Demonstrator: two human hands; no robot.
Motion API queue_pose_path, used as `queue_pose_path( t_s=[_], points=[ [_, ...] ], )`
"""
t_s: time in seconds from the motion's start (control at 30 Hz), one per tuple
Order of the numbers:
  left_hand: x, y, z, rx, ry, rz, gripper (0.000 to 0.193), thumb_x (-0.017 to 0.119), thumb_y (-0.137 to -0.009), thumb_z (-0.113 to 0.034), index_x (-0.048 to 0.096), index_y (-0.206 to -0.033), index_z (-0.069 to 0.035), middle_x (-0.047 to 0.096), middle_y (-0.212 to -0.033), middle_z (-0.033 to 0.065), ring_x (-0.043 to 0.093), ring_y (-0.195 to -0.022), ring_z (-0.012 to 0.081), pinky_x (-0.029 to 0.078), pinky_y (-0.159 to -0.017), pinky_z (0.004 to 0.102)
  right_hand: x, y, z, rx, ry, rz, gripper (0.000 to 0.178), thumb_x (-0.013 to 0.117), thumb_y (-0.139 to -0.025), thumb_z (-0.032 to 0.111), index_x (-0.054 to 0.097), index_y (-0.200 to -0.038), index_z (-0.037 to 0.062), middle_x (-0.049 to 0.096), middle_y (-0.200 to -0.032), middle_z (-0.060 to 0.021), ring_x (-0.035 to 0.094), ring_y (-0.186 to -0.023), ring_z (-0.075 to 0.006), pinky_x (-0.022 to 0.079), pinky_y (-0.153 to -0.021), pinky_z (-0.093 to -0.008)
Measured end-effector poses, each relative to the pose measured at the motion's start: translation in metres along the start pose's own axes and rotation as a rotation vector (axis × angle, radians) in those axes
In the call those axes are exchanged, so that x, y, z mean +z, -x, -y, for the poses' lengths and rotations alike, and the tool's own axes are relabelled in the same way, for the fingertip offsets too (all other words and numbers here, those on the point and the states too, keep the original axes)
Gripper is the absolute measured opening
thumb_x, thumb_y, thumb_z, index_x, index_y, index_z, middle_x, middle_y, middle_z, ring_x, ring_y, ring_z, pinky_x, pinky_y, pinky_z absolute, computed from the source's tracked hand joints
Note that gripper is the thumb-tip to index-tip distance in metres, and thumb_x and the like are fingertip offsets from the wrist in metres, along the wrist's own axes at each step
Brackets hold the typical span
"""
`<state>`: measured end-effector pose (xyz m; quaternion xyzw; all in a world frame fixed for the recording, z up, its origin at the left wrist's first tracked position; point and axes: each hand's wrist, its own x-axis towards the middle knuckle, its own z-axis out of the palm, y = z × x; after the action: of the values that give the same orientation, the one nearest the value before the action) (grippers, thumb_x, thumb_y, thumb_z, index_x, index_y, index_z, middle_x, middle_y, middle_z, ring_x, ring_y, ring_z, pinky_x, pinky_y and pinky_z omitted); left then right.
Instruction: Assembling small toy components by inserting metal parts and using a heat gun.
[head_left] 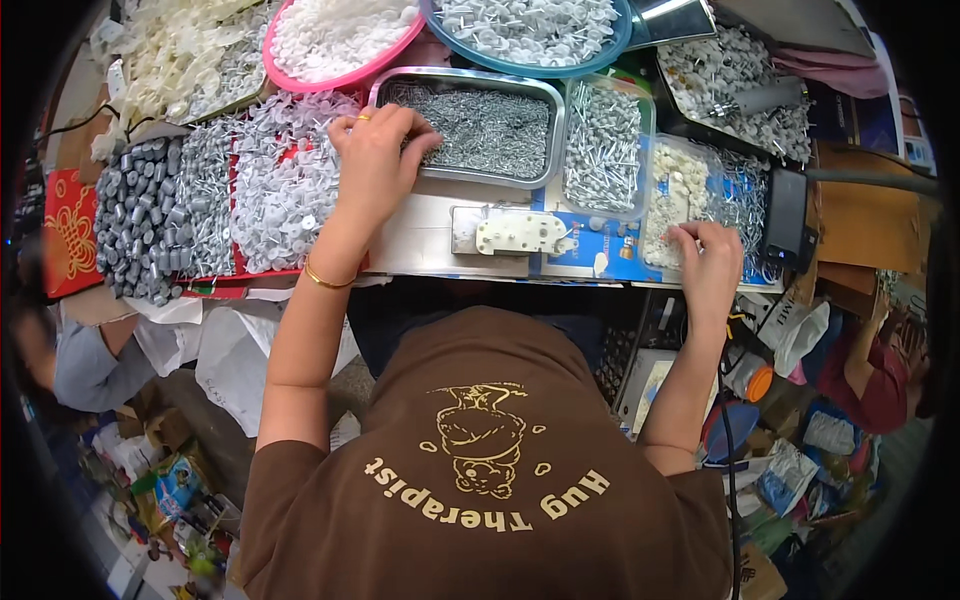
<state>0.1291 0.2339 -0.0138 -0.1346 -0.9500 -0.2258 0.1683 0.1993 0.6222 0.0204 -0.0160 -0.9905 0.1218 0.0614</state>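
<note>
1 half-curled left hand (385, 150) overlaps a metal tray (500, 180), 1 half-curled right hand (712, 265) cream pieces (680, 178), holdings unclear.

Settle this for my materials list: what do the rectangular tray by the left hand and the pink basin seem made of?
Rectangular tray: polished metal, possibly stainless steel; its silvery rim catches bright highlights. Pink basin: likely smooth, slightly glossy plastic, given its even, solid colour.

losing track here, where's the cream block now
In the head view, the cream block lies above and slightly right of centre, below the metal tray and between the left hand and right hand.
</note>
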Motion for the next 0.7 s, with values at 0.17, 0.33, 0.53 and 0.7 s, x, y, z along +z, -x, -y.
queue_pose_path(
  t_s=[0.17,0.33,0.53,0.7],
  points=[
    [-0.014,0.006,-0.013,-0.030,0.067,-0.010,0.009,0.077,-0.085,-0.021,0.072,-0.082,-0.014,0.069,-0.078,-0.0025,0.062,-0.078,0.0183,0.030,-0.089,0.0401,0.001,0.000,-0.008,0.024,-0.007,-0.016,0.017,0.071,-0.088,0.018,0.075,-0.091,0.0016,0.072,-0.090,-0.0130,0.063,-0.089,-0.0315,0.049,-0.082,-0.0392],
    [-0.046,0.032,-0.053,0.012,0.352,0.166,0.005,0.078,-0.085,-0.018,0.075,-0.084,-0.015,0.073,-0.083,-0.0047,0.064,-0.080,0.0129,0.031,-0.095,0.0362,-0.015,0.006,0.018,0.220,-0.493,-0.005,0.009,0.069,-0.093,0.007,0.067,-0.094,-0.0014,0.070,-0.088,-0.0071,0.064,-0.081,-0.0143,0.050,-0.077,-0.0287],
    [-0.039,0.043,-0.069,0.026,0.378,0.190,0.006,0.078,-0.083,-0.015,0.074,-0.086,-0.016,0.072,-0.083,-0.0042,0.065,-0.082,0.0121,0.031,-0.096,0.0395,-0.016,0.012,0.066,0.035,-0.812,0.024,0.013,0.072,-0.088,-0.003,0.063,-0.099,-0.0009,0.067,-0.090,-0.0046,0.061,-0.082,-0.0087,0.049,-0.076,-0.0239],
    [-0.043,0.036,-0.060,0.021,0.386,0.172,0.004,0.077,-0.083,-0.014,0.074,-0.084,-0.017,0.073,-0.083,-0.0049,0.066,-0.083,0.0131,0.031,-0.096,0.0394,-0.013,0.026,0.088,-0.099,-0.846,0.122,0.017,0.081,-0.079,-0.004,0.069,-0.091,-0.0007,0.067,-0.093,-0.0076,0.063,-0.084,-0.0126,0.051,-0.074,-0.0264]
  ],
)
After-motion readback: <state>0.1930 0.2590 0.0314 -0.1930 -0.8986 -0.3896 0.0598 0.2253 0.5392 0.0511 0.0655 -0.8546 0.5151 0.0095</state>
